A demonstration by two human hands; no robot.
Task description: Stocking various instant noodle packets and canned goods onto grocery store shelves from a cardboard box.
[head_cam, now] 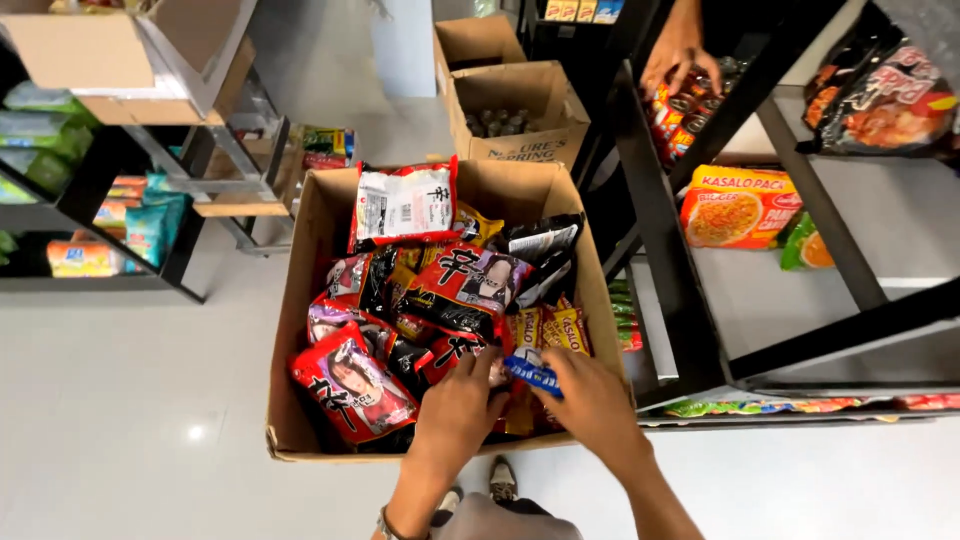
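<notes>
both hands reach down into the near end of a large open cardboard box (300,300) that stands on the pale floor (120,400). left hand (455,405) lies palm down on the heap, fingers curled loosely over a red and black noodle packet (455,352); whether it grips the packet i cannot tell. right hand (590,400) sits just beside it, thumb and fingers pinching a small blue wrapped bar (530,373) that pokes out between the two hands, over the near right corner of the box. the box is filled with red and black noodle packets, one big one (352,385) lying at the near left, and a white and red packet (405,203) standing upright against the far wall. yellow packets (560,328) show at the right side. a second, smaller open box (520,140) with bottles stands behind. to the right, a black metal shelf (690,300) holds an orange noodle pack (738,207). another person's hand (680,50) reaches into the shelf at the top.
</notes>
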